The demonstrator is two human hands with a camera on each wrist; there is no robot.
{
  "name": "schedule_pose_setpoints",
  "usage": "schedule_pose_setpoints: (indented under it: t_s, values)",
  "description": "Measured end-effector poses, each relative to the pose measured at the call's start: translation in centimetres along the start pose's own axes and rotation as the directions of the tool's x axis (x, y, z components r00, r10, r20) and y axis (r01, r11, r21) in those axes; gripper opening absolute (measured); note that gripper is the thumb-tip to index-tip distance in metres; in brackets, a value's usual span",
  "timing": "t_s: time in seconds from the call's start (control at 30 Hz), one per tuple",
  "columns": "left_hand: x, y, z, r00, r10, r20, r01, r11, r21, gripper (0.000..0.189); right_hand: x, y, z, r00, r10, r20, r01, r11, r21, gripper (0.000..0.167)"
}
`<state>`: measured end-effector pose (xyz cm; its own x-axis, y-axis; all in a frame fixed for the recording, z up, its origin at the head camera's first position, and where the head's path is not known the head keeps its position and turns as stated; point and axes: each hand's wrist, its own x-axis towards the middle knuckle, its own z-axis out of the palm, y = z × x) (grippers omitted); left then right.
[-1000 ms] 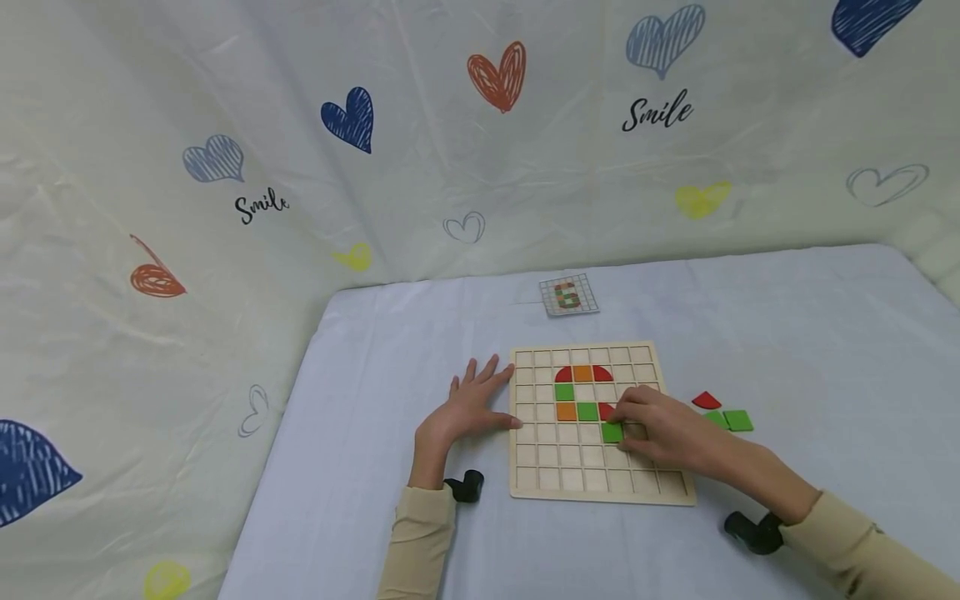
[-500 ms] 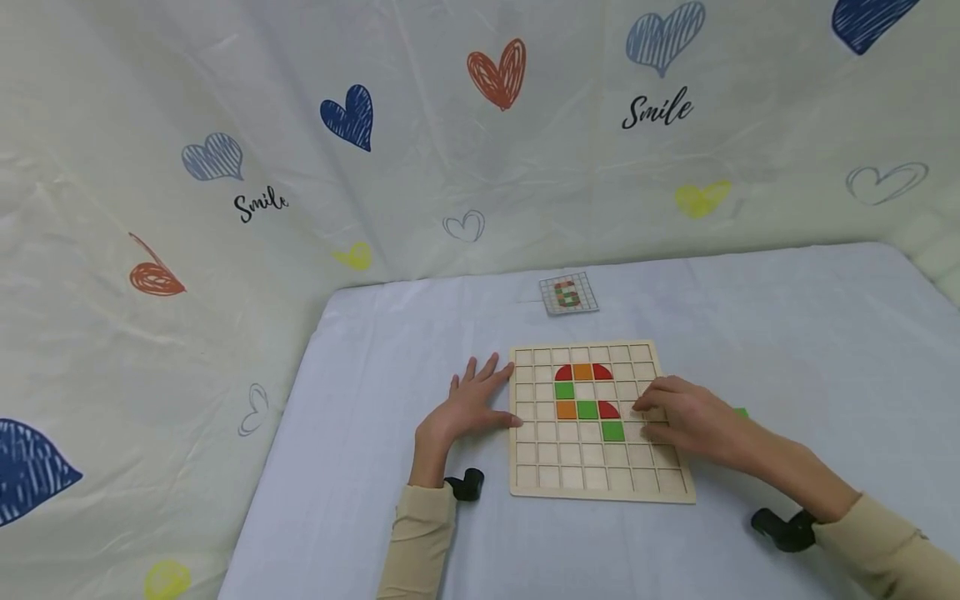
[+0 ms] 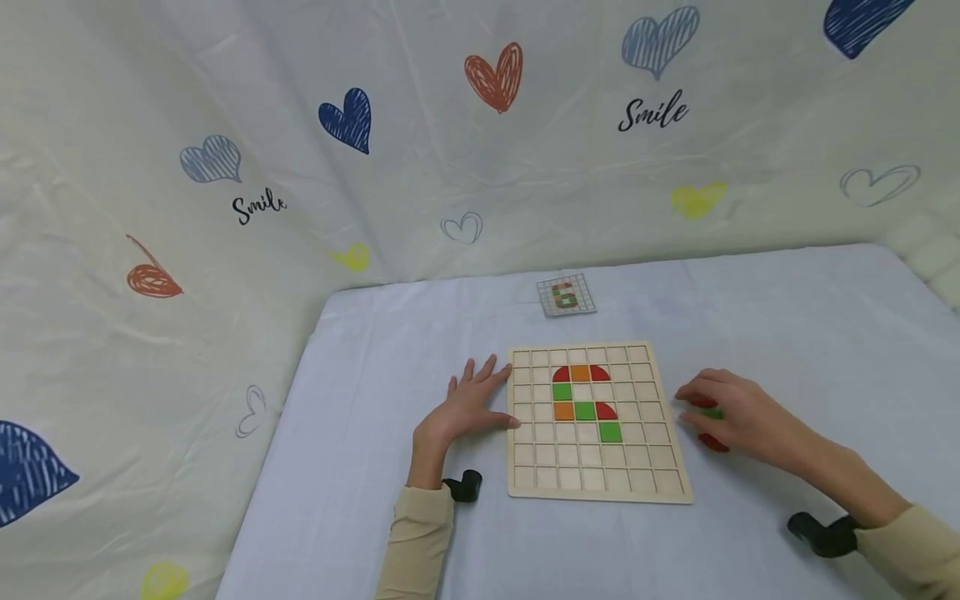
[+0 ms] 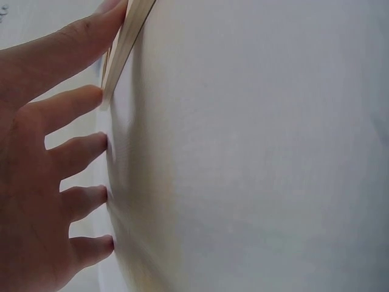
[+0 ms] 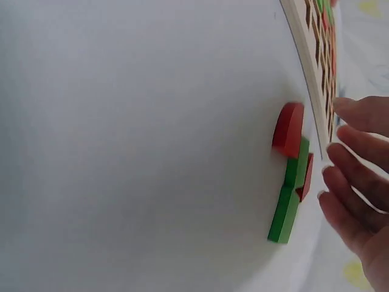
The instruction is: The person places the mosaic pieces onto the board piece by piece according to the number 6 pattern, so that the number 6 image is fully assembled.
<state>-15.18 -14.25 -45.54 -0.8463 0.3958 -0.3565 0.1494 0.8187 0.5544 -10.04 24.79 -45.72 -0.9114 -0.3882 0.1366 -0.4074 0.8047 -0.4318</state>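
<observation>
My left hand [image 3: 461, 410] is spread flat beside the wooden grid board [image 3: 637, 483], its thumb and index finger touching the left edge. Red, orange and green tiles sit in the grid, among them a green square tile [image 3: 611, 432] lowest in the pattern. Over loose tiles to the right of the board hovers my right hand [image 3: 738, 408], fingers loosely bent and holding nothing. Partly hidden below it in the head view, those tiles show in the right wrist view: a rounded red tile [image 5: 288, 129], two green tiles [image 5: 283, 216] and another red tile [image 5: 307, 176].
A small pattern card [image 3: 566, 295] with a printed grid lies behind the board. The white cloth-covered table [image 3: 360, 375] meets a curtain [image 3: 405, 167] printed with hearts at the back. Black wrist cameras [image 3: 823, 534] hang by both sleeves.
My right hand has drawn away from the green tile in the grid and moved right, off the board, to the loose tiles. The left hand stays at the board's edge.
</observation>
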Motion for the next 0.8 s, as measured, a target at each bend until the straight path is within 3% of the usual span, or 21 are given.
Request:
schedule_pose_setpoints:
  t_s: [0.2, 0.43, 0.8]
  values:
    - [0.0, -0.1, 0.1, 1.0, -0.001, -0.003, 0.001, 1.0, 0.001, 0.09, -0.5, 1.3, -0.2, 0.996, 0.05, -0.078, -0.052, 0.999, -0.015, 0.027]
    - [0.0, -0.2, 0.2, 1.0, -0.014, 0.003, 0.014, 1.0, 0.003, 0.09, -0.4, 2.2, 0.1, 0.986, 0.152, -0.061, -0.153, 0.988, 0.003, 0.032]
    - [0.0, -0.1, 0.1, 1.0, 0.0, 0.001, 0.0, 1.0, 0.018, 0.09, -0.1, 2.6, 0.3, 0.987, 0.149, -0.052, -0.149, 0.989, 0.001, 0.025]
